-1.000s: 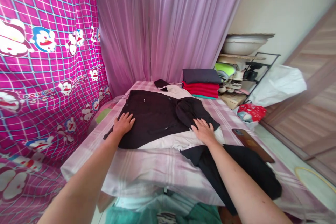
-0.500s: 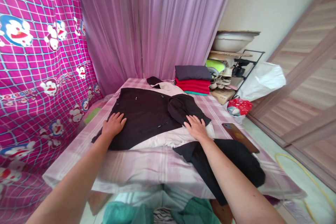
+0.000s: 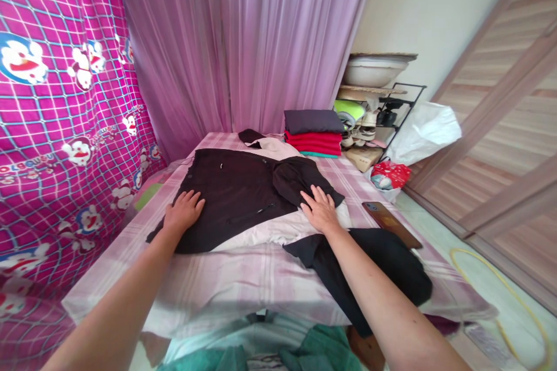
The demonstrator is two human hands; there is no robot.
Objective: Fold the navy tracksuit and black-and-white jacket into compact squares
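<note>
A black jacket (image 3: 235, 185) with a pale lining and zipped pockets lies spread on the table, its hood end to the right. Resting flat on the jacket's lower left part is my left hand (image 3: 185, 211), fingers stretched out. My right hand (image 3: 319, 208) lies on the hood end and the pale lining beside it, its fingers spread. Beneath my right forearm a black sleeve (image 3: 383, 261) trails over the front of the table. The other sleeve (image 3: 252, 137) shows a black cuff at the far side.
A checked cloth (image 3: 243, 284) covers the table. Folded clothes (image 3: 313, 133) are stacked at the back right. A phone (image 3: 391, 224) lies near the right edge. Beyond stand a shoe rack (image 3: 402, 110) and a white bag (image 3: 429, 130). A pink patterned curtain (image 3: 78, 185) hangs at left.
The camera view has shifted slightly, so the table contents appear a little further left. Both hands remain flat on the jacket; the right one has moved very little.
</note>
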